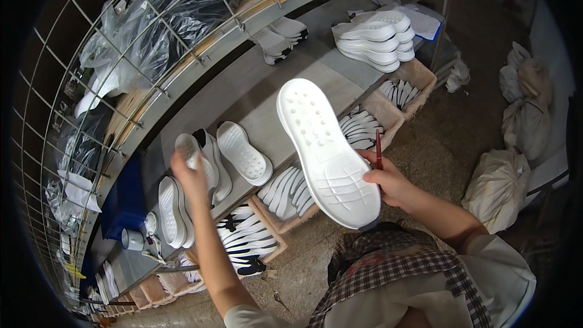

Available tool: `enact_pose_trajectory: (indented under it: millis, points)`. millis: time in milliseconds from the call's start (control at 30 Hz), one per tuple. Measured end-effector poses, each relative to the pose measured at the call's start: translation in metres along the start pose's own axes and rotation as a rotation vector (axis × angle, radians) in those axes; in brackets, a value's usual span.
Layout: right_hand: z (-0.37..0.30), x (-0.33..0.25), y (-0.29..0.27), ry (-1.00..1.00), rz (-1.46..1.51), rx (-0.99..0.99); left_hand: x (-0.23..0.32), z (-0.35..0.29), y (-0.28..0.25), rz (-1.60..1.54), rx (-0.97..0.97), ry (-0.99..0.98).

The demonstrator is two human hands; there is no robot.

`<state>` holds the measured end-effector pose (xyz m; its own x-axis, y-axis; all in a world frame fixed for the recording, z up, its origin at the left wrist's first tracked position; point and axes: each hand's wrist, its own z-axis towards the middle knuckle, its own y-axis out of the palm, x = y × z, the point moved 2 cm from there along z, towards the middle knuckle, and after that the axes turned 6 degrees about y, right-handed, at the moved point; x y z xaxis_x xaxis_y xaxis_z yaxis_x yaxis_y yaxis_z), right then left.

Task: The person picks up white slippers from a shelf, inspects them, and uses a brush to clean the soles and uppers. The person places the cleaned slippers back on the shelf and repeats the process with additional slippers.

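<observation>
My right hand (392,183) grips a large white shoe sole (328,152) by its edge, the thumb on its face. The sole is tilted upward, showing round studs at one end and crossed grooves at the other. A thin dark red stick (379,150), perhaps a pen or brush, rises from the same hand. Over the bench, my left hand (190,173) is at another white sole (210,169); its fingers are smeared, so its hold is unclear. Close by on the bench lie a white sole with round dimples (244,153) and a white pair (173,211).
A stack of white soles (373,39) stands at the far right of the bench (261,100). Lined boxes (280,244) of sole pieces run along the front edge. Wire mesh (127,48) fences the shelf above. A white mug (132,240) and blue bin (123,197) are at the left.
</observation>
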<state>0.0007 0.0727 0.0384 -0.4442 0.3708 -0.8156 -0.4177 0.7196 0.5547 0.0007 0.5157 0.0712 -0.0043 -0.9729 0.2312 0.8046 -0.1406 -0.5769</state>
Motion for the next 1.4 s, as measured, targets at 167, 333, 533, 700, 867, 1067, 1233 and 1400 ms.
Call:
enact_pose_trajectory:
  millis: [167, 333, 533, 700, 867, 1067, 1233, 1400]
  points:
    - [-0.006, 0.003, 0.021, -0.194, -0.321, 0.001, 0.172, -0.074, 0.021, -1.081, -0.643, -0.485]
    - [-0.026, -0.012, 0.033, -0.431, -0.615, -0.134, 0.243, -0.087, 0.037, -1.862, -0.235, -0.918]
    - [-0.046, -0.034, 0.034, -0.518, -0.744, -0.223, 0.266, -0.086, 0.019, -2.061, -0.178, -0.93]
    - [-0.052, -0.041, 0.031, -0.561, -0.79, -0.223, 0.281, -0.08, 0.012, -2.096, -0.074, -1.068]
    - [-0.055, -0.038, 0.023, -0.563, -0.794, -0.225, 0.286, -0.081, 0.008, -2.126, -0.163, -0.849]
    - [-0.054, -0.042, 0.025, -0.609, -0.76, -0.227, 0.279, -0.084, 0.011, -2.107, -0.175, -0.807]
    - [-0.046, -0.057, 0.024, -0.214, -0.447, -0.175, 0.286, -0.086, 0.019, -2.149, -0.312, -0.739]
    - [-0.037, -0.065, 0.031, -0.221, -0.367, -0.194, 0.285, -0.09, 0.032, -1.984, -0.304, -0.724]
